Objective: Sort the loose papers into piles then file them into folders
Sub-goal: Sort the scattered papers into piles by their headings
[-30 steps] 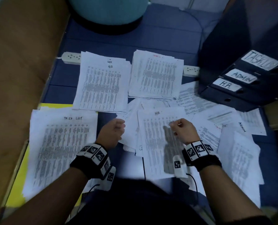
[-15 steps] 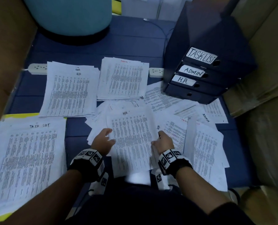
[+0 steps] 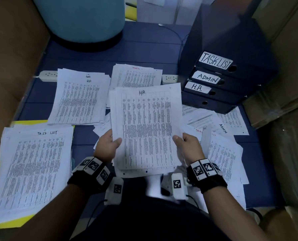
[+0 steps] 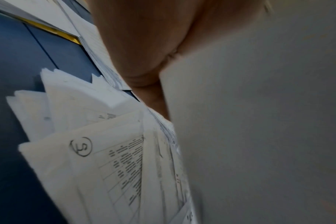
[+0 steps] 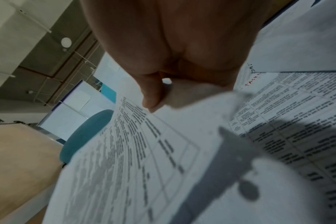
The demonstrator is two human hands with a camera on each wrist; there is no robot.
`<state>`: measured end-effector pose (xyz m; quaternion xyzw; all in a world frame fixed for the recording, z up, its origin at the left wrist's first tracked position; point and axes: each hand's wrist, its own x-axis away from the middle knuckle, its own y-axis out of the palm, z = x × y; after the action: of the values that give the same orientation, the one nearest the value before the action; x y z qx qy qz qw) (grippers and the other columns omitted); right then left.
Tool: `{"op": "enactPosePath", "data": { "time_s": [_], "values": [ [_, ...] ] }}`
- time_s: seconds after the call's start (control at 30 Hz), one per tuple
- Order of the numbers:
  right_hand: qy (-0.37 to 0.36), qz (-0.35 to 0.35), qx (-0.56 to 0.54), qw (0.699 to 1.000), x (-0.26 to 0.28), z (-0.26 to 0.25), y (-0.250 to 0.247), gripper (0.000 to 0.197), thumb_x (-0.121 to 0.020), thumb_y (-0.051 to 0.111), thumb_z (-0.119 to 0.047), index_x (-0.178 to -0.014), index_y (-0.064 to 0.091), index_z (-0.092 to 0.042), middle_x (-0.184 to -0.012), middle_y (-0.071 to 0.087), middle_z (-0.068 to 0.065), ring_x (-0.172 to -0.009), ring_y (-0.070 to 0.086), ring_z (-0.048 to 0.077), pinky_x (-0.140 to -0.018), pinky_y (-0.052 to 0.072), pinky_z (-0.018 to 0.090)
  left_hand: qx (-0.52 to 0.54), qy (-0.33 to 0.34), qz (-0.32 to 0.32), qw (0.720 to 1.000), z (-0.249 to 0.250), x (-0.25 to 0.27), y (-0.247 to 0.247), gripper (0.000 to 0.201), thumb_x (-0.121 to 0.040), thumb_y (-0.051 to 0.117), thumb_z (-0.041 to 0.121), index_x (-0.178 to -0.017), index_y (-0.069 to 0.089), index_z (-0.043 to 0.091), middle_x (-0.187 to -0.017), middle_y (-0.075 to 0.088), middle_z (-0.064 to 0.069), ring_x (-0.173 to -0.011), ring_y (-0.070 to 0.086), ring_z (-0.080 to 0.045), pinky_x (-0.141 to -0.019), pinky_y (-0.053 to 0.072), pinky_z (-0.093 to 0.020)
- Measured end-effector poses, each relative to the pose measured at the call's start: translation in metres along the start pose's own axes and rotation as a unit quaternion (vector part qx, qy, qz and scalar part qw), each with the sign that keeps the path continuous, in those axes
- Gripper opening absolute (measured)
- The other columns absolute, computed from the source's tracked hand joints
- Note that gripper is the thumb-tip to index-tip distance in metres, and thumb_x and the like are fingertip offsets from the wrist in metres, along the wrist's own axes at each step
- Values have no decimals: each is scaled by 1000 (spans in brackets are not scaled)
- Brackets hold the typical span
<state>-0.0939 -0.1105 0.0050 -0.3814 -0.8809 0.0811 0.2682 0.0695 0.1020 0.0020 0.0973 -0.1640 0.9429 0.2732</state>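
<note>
Down on the blue floor mat (image 3: 144, 49): three sorted piles, four stacked binders (image 3: 219, 87); left hand (image 3: 108, 145) and right hand (image 3: 188, 146) pinch the HR sheets (image 3: 144, 122).

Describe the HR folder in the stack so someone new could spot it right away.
Start at the dark stack of box folders on the blue floor at the right, beside the cardboard. Three carry white handwritten labels on their spines. The HR folder is third from the top, marked "H.R.", below "ADMIN" and above the unlabelled bottom folder.
</note>
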Motion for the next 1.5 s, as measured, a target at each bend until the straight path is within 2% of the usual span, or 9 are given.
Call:
{"op": "enactPosePath", "data": {
  "time_s": [0.13, 0.43, 0.7, 0.87, 0.97, 1.07, 1.27, 1.37, 1.5],
  "values": [
    [-11, 13, 54, 998, 5, -7, -2, 40, -97, 54, -32, -65, 44, -10, -59, 43, 10, -58, 42, 19, -63, 36, 32, 37, 18, 6, 999, 1, -1, -2, 33, -97, 45, 5, -123, 57, 22, -119, 65, 3, -111, 60, -15, -100, 44, -39],
    [19, 262, -171, 949, -6, -1, -51, 17, -97, 53, -30, -81, 55, -28, -65, 47, -8, -58, 42, 10, -58, 34, 24, 73, 8, 32, 997, 1, -10, -15, 30, -99, 45, 8, -118, 55, 28, -121, 62, 7, -118, 55, -15, -108, 37, -42],
    [-4, 266, -213, 940, 4, -5, -62, 26, -102, 47, -19, -77, 53, -15, -35, 35, -7, -32, 29, 13, -39, 28, 16, 73, -12, 53, 996, 10, -11, -12, 48, -97, 50, 17, -143, 38, 8, -142, 44, 1, -134, 39, -17, -109, 28, -32],
    [-49, 204, -175, 962, 9, -15, -44, 16, -102, 47, -15, -96, 62, -12, -66, 58, -5, -57, 52, 9, -60, 46, 22, 83, -11, 52, 995, 21, -4, -7, 46, -100, 44, 6, -144, 33, -2, -123, 37, 9, -119, 36, -8, -98, 25, -24],
    [-58, 134, -53, 988, 10, -14, -25, 24, -101, 49, -25, -87, 63, -11, -66, 53, 1, -60, 46, 15, -63, 40, 28, 61, -3, 50, 997, 23, -4, -8, 40, -100, 43, 6, -139, 41, -1, -113, 43, 18, -101, 46, -2, -96, 29, -23],
    [-59, 50, 6, 997, 15, -15, 0, 34, -101, 49, -29, -74, 52, -9, -60, 41, 0, -57, 37, 14, -61, 34, 29, 61, -4, 33, 998, 18, -7, -15, 32, -97, 49, 5, -128, 54, 6, -109, 62, 12, -101, 60, -8, -104, 42, -42],
    [-40, -11, -1, 999, 12, -13, 40, 18, -100, 49, -27, -89, 61, -21, -80, 63, -11, -77, 56, 13, -77, 45, 32, 90, -16, 32, 995, 18, -5, -31, 22, -94, 56, 9, -112, 67, 12, -101, 73, -2, -89, 70, -14, -77, 58, -33],
    [-56, 22, 5, 998, 11, -22, 53, 22, -99, 47, -28, -77, 48, -29, -69, 48, -12, -63, 43, 9, -61, 35, 27, 124, -29, 32, 991, 17, -3, -39, 26, -103, 37, 23, -101, 58, 9, -66, 64, 9, -49, 57, -3, -45, 46, -18],
    [-79, 45, 8, 996, 14, -39, 75, 36, -100, 47, -20, -67, 35, -27, -60, 36, -10, -54, 32, 10, -56, 28, 27, 41, -10, 25, 999, 7, -3, -51, 11, -95, 53, 17, -105, 54, 13, -91, 64, 1, -78, 62, -10, -74, 52, -28]
  ]
}}
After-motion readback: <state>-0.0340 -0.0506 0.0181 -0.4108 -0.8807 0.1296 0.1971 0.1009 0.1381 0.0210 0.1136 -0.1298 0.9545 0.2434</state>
